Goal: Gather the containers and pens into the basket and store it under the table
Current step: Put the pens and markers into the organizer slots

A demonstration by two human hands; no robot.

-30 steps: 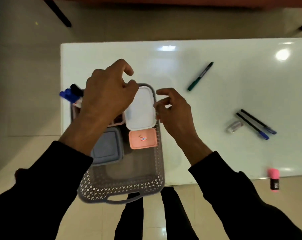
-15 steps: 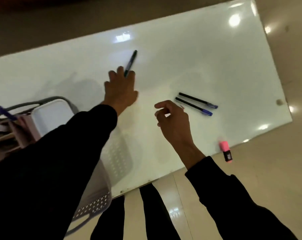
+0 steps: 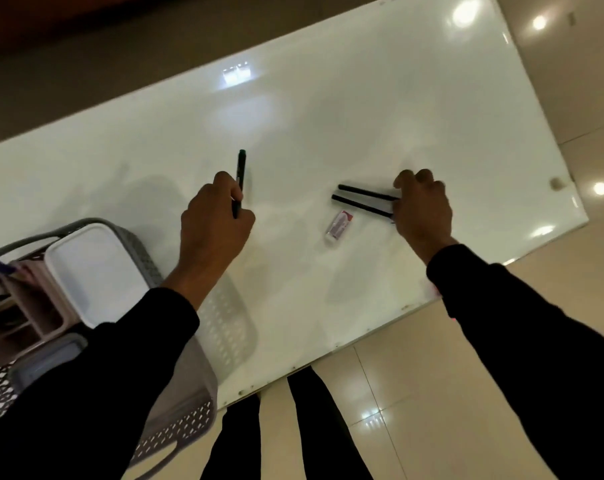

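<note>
2 hands work the counter [image 3: 328, 109]: our left hand [image 3: 214, 226] grips 1 green pen [image 3: 241, 171], our right hand [image 3: 421, 206] pinches 2 black pens [image 3: 361, 199], so lift both level toward the basket [image 3: 175, 434].

A glossy white tabletop [image 3: 328, 109] runs slantwise across the view, with soft patches of ceiling light mirrored on it beyond the fingers and towards its far right corner. Its near edge shows small dark specks. Below and to the right lies a floor [image 3: 414, 393] of large cream tiles with thin joints, also catching bright round light spots. Beyond the tabletop's far edge the floor falls into dim brown shadow, and a dark reddish-brown band [image 3: 68, 19] crosses the upper left.
</note>
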